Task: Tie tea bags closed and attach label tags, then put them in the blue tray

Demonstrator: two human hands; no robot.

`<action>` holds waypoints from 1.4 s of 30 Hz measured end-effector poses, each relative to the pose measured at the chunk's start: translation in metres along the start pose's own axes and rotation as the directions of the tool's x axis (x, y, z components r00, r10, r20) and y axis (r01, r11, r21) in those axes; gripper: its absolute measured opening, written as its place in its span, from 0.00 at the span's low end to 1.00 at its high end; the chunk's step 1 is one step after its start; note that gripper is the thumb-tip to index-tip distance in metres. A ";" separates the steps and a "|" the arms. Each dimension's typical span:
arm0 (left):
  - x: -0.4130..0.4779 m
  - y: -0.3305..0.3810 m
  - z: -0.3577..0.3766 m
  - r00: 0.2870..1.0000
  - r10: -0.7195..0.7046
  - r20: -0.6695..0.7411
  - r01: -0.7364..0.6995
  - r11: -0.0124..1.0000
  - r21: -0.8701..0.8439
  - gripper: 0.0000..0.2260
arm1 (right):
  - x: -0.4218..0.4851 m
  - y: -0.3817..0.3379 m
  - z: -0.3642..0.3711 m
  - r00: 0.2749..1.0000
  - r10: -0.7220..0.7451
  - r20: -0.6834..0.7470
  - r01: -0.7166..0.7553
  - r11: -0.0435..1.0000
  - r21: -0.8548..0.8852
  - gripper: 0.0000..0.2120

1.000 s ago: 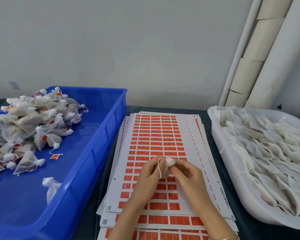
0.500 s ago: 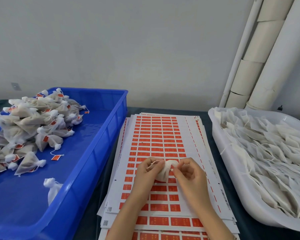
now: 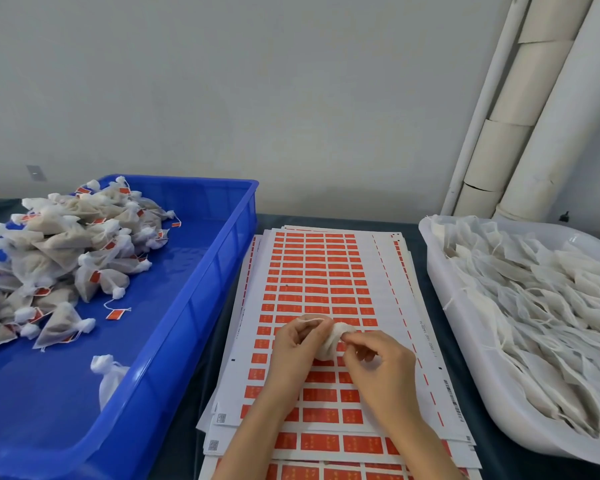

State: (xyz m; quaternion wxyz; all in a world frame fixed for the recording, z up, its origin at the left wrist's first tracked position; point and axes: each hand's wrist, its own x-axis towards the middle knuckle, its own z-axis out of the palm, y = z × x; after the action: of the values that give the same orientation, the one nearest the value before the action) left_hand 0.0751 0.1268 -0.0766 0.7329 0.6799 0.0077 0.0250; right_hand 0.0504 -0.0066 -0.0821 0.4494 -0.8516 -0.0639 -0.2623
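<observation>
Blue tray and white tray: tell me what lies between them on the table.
Between the blue tray and the white tray, the head view shows stacked label sheets, with both hands working a tea bag above them.

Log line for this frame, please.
phase: tying | left hand + right hand: both on tea bag, above label sheets | label: none seen | blue tray: not yet

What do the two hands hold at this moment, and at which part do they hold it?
Both hold one white tea bag over the label sheets. The left hand grips its side and string; the right hand pinches its gathered top.
</observation>
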 end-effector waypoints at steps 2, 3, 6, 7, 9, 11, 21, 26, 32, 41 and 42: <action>0.000 0.000 0.000 1.000 0.014 0.005 -0.014 1.000 0.008 0.06 | 0.000 0.001 0.001 1.000 -0.006 0.027 0.007 1.000 -0.015 0.10; -0.001 0.000 0.000 1.000 0.020 0.008 -0.020 1.000 0.016 0.06 | 0.000 0.001 0.001 0.999 -0.009 0.035 0.010 1.000 -0.021 0.10; -0.002 0.002 0.000 0.999 0.031 0.020 -0.032 0.999 0.032 0.04 | 0.000 0.001 0.002 0.999 -0.005 0.041 0.006 1.000 -0.024 0.09; -0.003 0.003 0.000 0.999 0.033 0.020 -0.034 0.999 0.036 0.04 | 0.000 0.001 0.002 0.999 0.003 0.040 -0.002 1.000 -0.017 0.08; -0.003 0.003 0.000 0.999 0.031 0.010 -0.031 0.999 0.039 0.04 | 0.000 0.000 0.002 0.999 0.022 0.041 -0.023 1.000 0.009 0.07; -0.002 0.004 0.000 0.999 0.033 0.005 -0.033 0.998 0.048 0.04 | 0.000 0.001 0.002 0.998 0.037 0.042 -0.038 0.999 0.026 0.09; -0.004 0.007 0.000 0.999 0.019 0.036 -0.020 0.999 0.035 0.02 | 0.000 0.000 -0.003 0.995 -0.092 -0.047 0.091 0.996 -0.025 0.07; -0.005 0.007 -0.002 0.998 -0.003 0.063 0.003 1.000 0.010 0.05 | -0.002 -0.002 -0.003 0.987 -0.138 -0.085 0.135 0.990 -0.044 0.11; -0.004 0.005 -0.002 0.997 0.024 0.069 -0.024 1.000 0.001 0.05 | -0.002 -0.002 -0.004 0.979 -0.180 -0.098 0.175 0.983 -0.062 0.11; -0.003 0.004 -0.003 0.990 0.072 0.124 -0.078 0.996 0.046 0.07 | -0.001 -0.001 -0.004 0.967 -0.223 -0.123 0.218 0.975 -0.047 0.10; -0.003 0.004 -0.002 0.990 0.068 0.124 -0.075 0.996 0.051 0.07 | -0.001 -0.001 -0.004 0.966 -0.225 -0.126 0.221 0.974 -0.045 0.10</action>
State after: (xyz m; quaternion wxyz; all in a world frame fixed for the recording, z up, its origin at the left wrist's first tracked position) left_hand 0.0718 0.1291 -0.0730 0.7114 0.7001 -0.0609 0.0093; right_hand 0.0478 -0.0091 -0.0805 0.4074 -0.8267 -0.1260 -0.3672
